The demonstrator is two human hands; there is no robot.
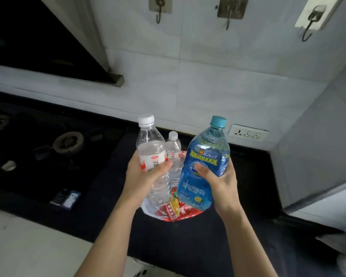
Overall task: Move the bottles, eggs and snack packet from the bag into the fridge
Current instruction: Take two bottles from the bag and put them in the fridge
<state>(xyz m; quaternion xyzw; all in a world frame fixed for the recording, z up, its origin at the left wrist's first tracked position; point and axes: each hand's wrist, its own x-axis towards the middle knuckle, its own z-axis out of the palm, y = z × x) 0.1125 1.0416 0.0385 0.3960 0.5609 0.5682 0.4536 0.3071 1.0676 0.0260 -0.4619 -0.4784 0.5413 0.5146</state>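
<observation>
My left hand [142, 180] grips a clear water bottle [151, 148] with a white cap and a red-and-white label, held upright above the bag. My right hand [220, 182] grips a larger blue bottle [202, 170] with a teal cap, also lifted above the bag. A second clear water bottle [173, 150] stands in the red-and-white bag [180, 213] on the dark counter. A yellow and red packet [175, 203] shows inside the bag between the held bottles. Eggs and the fridge are not in view.
A black gas hob [68, 142] with burners and knobs lies to the left. A range hood [48, 47] hangs above it. The tiled wall behind holds metal hooks [229, 11] and a socket [248, 133]. A grey wall corner [318, 156] stands at the right.
</observation>
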